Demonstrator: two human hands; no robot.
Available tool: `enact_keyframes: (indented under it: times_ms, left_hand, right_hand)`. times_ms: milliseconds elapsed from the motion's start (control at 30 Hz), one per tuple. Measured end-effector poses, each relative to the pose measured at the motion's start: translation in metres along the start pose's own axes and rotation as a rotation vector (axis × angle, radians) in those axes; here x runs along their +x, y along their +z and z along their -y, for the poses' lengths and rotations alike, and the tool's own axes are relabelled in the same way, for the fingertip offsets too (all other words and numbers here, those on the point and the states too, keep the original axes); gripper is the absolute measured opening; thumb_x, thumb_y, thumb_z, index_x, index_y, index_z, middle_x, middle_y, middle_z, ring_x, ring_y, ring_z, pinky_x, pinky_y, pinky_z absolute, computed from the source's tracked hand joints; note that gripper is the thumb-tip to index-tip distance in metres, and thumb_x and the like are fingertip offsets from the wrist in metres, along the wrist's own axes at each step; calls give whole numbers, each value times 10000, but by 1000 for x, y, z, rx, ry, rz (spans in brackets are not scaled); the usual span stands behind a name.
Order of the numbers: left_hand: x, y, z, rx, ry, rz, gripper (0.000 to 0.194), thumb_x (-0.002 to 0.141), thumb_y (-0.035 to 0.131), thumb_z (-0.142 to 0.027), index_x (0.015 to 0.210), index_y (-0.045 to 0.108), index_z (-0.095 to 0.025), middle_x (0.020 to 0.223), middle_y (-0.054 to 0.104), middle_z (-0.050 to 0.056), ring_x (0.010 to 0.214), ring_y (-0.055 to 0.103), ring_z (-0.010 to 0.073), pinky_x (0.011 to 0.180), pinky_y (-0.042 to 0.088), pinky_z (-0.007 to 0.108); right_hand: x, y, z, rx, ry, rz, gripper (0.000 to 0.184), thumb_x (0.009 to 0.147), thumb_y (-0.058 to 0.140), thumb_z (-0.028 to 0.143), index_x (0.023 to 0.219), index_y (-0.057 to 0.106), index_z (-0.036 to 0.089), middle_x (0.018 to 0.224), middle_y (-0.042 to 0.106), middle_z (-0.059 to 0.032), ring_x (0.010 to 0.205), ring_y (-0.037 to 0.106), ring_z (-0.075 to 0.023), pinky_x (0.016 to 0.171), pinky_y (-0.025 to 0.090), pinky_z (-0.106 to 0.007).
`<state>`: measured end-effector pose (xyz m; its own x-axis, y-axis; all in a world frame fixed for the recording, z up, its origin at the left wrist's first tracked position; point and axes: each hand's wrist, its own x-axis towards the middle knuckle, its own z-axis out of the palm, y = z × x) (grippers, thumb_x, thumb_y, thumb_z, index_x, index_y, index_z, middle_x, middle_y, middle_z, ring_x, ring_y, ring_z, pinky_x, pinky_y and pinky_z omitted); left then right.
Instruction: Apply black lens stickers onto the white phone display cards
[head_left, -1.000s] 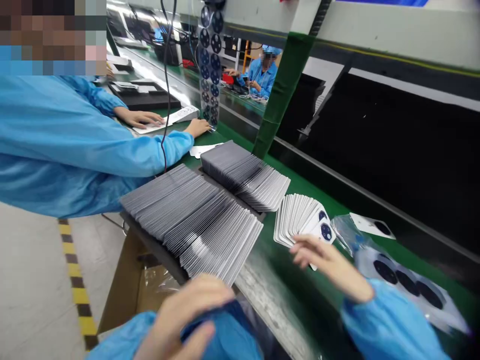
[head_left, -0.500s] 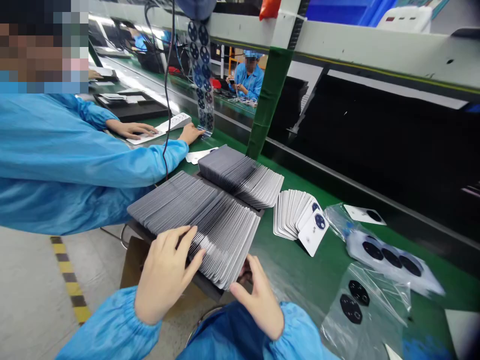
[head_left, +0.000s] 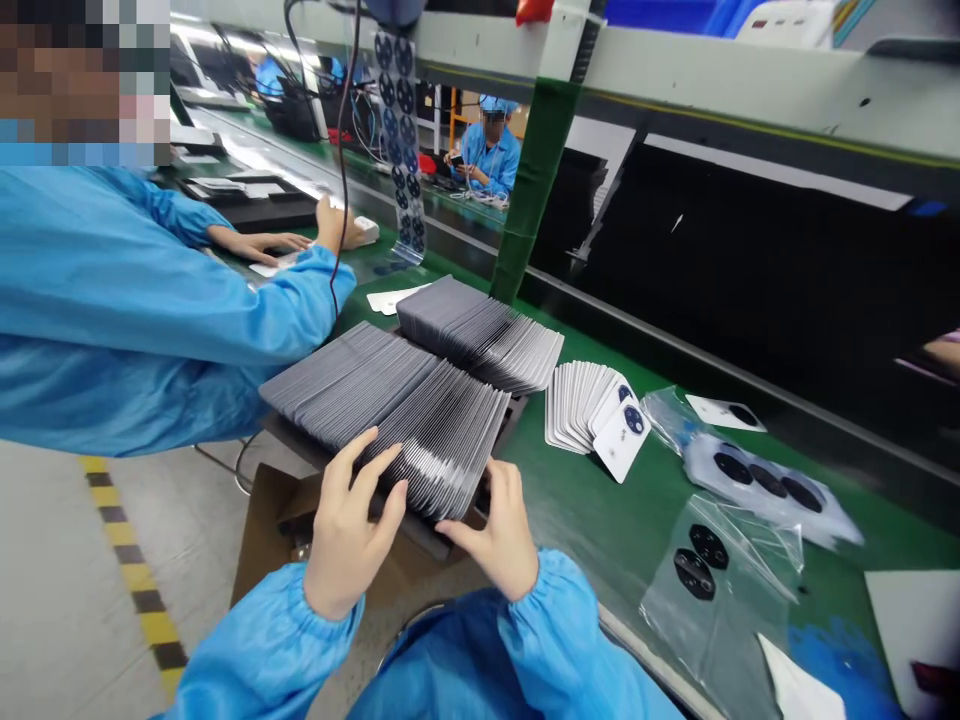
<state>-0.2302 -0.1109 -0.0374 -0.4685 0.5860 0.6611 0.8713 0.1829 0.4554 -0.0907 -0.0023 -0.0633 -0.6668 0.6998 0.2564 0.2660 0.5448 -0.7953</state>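
Note:
A long fanned row of thin grey cards (head_left: pixel 390 400) lies on a dark tray (head_left: pixel 300 445) at the table's near edge. My left hand (head_left: pixel 346 535) rests on the near end of that row, fingers spread over the card edges. My right hand (head_left: pixel 495 525) touches the same end from the right, fingers bent against the last cards. A second grey row (head_left: pixel 480 335) lies behind. To the right sits a small fan of white cards (head_left: pixel 589 410) with dark camera-ring prints.
A co-worker in a blue coat (head_left: pixel 135 300) works close on my left, hands on a white part (head_left: pixel 360 230). Clear bags with black round pieces (head_left: pixel 750 480) lie on the green table (head_left: pixel 615 520). A strip of round stickers (head_left: pixel 401 130) hangs ahead.
My right hand left the white fan and came to the near end of the grey row; my left hand rose onto it. The co-worker's hand moved back along the white part.

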Motion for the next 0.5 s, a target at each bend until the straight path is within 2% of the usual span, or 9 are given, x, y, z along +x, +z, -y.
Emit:
enact_keyframes:
  times_ms: [100, 167, 267, 367, 433, 500]
  left_hand:
    - [-5, 3, 3, -20, -4, -43, 344, 854, 511, -188, 1197, 493, -194, 1312, 411, 141, 1203, 454, 296, 998, 407, 481]
    - [-10, 6, 6, -28, 19, -43, 455, 847, 541, -245, 1281, 412, -208, 1356, 360, 154, 1244, 408, 324, 1005, 388, 516]
    - [-18, 13, 8, -29, 88, 6, 808, 754, 639, -452, 1400, 210, -221, 1429, 248, 195, 1308, 296, 402, 1008, 343, 593]
    - [-22, 20, 2, 1, 144, 37, 1110, 563, 701, -629, 1420, 98, -265, 1476, 105, 201, 1336, 146, 483, 997, 263, 681]
    - [-23, 25, -6, 39, 140, 28, 1155, 524, 723, -634, 1417, 80, -284, 1485, 21, 194, 1338, 70, 508, 990, 221, 709]
    - [-21, 29, -14, 81, 108, 15, 1092, 582, 730, -565, 1418, 94, -266, 1481, -2, 198, 1338, 45, 508, 994, 207, 708]
  right_hand:
    - [6, -8, -4, -55, -46, -18, 834, 595, 708, 595, 1253, 401, 185, 1179, 411, -145, 1129, 404, -314, 978, 364, -525]
    - [12, -17, -9, -33, -117, 10, 800, 603, 652, 666, 1212, 446, 192, 1288, 358, -162, 1212, 341, -342, 1021, 296, -561]
    - [25, -31, -17, 54, -197, 80, 607, 706, 514, 697, 1054, 539, 201, 1350, 334, -136, 1278, 302, -309, 1069, 249, -520]
    - [43, -38, -24, 114, -183, 78, 499, 699, 562, 659, 873, 559, 191, 1292, 371, -125, 1268, 333, -274, 1077, 270, -450]
    - [56, -38, -28, 167, -163, 48, 609, 570, 681, 654, 936, 537, 188, 1315, 323, -137, 1296, 287, -292, 1092, 245, -456]
    - [68, -37, -32, 242, -161, 47, 931, 411, 762, 649, 1155, 442, 192, 1375, 249, -151, 1329, 240, -303, 1107, 213, -466]
